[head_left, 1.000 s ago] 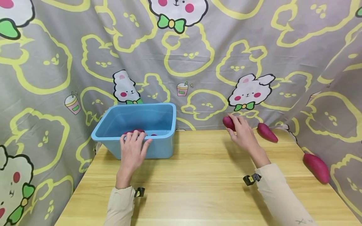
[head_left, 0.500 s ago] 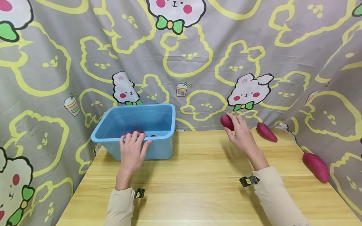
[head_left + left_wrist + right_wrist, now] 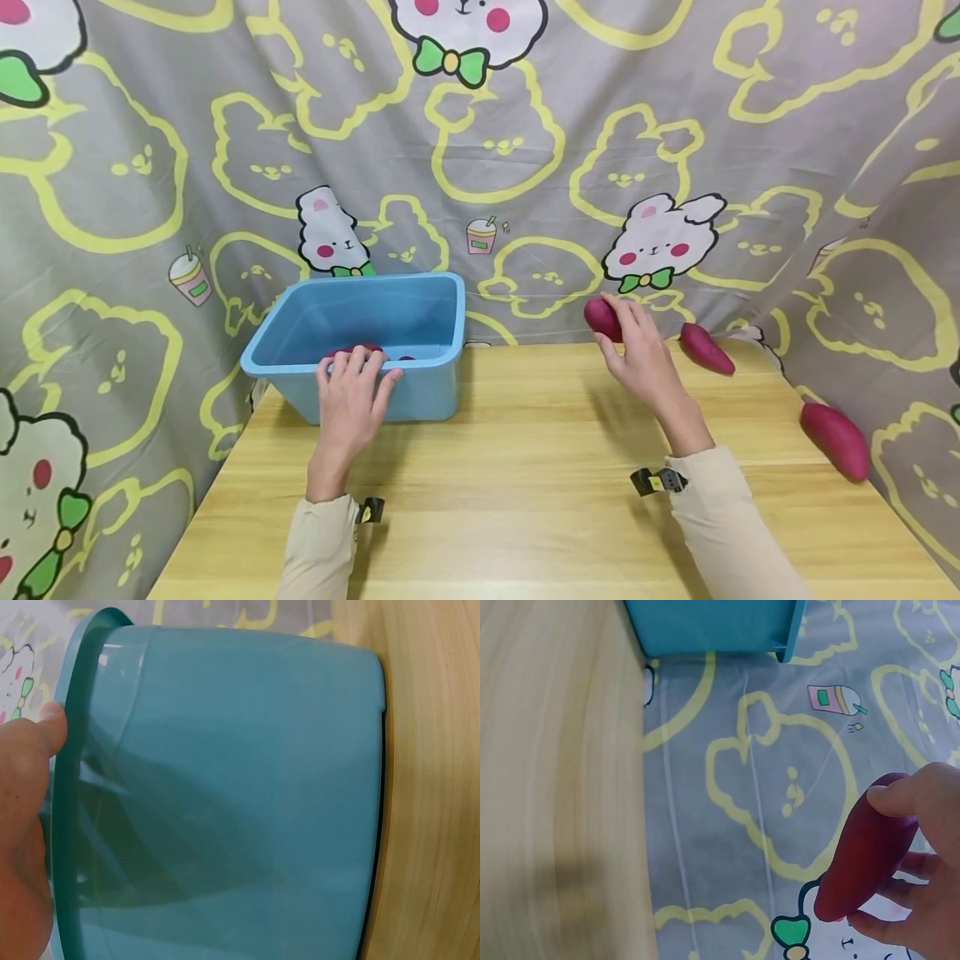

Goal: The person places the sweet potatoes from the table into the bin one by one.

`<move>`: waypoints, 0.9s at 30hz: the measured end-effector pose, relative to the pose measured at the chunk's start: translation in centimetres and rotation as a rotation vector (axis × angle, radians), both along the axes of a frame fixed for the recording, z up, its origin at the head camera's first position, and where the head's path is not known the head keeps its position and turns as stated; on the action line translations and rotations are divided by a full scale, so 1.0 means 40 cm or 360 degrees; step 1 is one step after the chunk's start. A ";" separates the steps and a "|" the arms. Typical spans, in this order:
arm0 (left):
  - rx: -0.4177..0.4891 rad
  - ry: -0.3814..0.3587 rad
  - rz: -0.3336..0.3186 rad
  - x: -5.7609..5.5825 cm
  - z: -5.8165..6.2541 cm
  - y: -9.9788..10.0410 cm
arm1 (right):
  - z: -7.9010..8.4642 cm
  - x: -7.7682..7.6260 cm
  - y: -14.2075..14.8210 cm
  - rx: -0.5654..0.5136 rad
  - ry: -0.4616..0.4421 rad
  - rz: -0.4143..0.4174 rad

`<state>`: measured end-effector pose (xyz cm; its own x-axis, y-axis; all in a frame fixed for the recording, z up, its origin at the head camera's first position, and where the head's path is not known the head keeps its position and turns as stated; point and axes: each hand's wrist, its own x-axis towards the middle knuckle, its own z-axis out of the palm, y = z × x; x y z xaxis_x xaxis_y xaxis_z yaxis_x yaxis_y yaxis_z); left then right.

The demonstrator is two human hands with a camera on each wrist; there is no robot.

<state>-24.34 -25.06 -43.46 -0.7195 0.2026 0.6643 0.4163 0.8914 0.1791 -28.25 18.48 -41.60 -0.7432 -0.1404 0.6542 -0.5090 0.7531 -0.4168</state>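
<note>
My right hand (image 3: 643,354) holds a purple-red sweet potato (image 3: 600,320) above the table near its back edge. In the right wrist view the sweet potato (image 3: 870,847) is long and tapered, with the thumb on one side and the fingers on the other. My left hand (image 3: 351,400) grips the front rim of a blue plastic bin (image 3: 423,392), its fingers curled over the edge. In the left wrist view that hand (image 3: 26,810) lies along the rim. Inside the bin, more sweet potatoes (image 3: 365,347) show partly, behind the rim and fingers.
Two sweet potatoes lie on the right of the wooden table (image 3: 517,508): one near the back edge (image 3: 707,348), the other by the right edge (image 3: 835,442). A grey patterned curtain (image 3: 517,250) hangs behind and at both sides.
My right hand has shifted slightly left and up with the sweet potato in it. My left hand stays on the bin's rim.
</note>
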 end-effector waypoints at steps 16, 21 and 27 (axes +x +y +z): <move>-0.0004 0.0004 0.0002 -0.003 -0.001 -0.001 | 0.013 0.017 -0.048 -0.0054 0.0089 0.0055; -0.0004 0.0007 0.0000 -0.003 -0.001 -0.001 | 0.022 0.024 -0.065 -0.0056 0.0082 0.0069; -0.0003 0.0013 -0.0004 -0.002 -0.001 0.000 | 0.030 0.029 -0.080 -0.0072 0.0057 0.0081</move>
<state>-24.44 -25.07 -43.49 -0.7134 0.2056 0.6700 0.4201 0.8907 0.1739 -27.10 15.29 -40.41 -0.7117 -0.1471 0.6869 -0.5614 0.7069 -0.4303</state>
